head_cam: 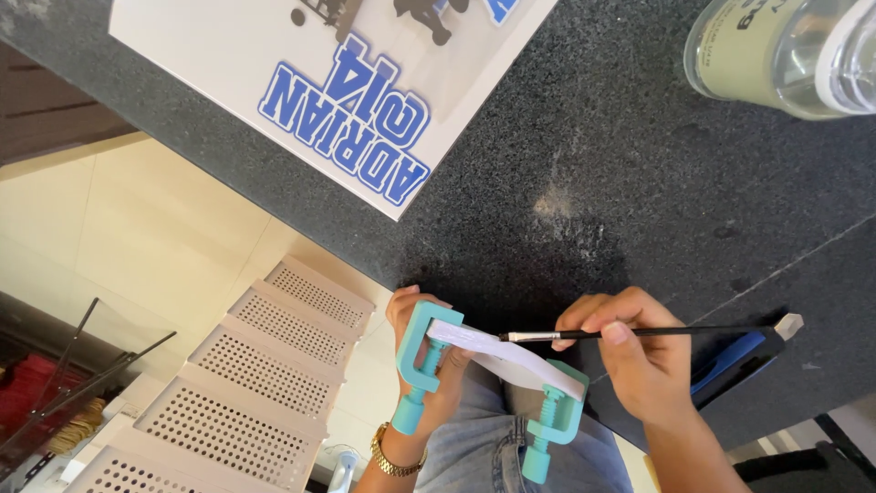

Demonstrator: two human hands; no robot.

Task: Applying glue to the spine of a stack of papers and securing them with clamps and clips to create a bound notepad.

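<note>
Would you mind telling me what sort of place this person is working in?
Probably a home or small craft workspace: a dark speckled stone counter, a white printed card with cut-out blue lettering, and a fine paintbrush in the right hand.

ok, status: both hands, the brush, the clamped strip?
Left hand grips teal plastic clamp. Right hand holds thin black-handled brush, bristle tip on white strip. Second teal clamp on strip's other end. Nothing obstructing.

One head-worn view, looking steeply down, close over both hands at the edge of a dark counter; floor visible beyond the edge.
</note>
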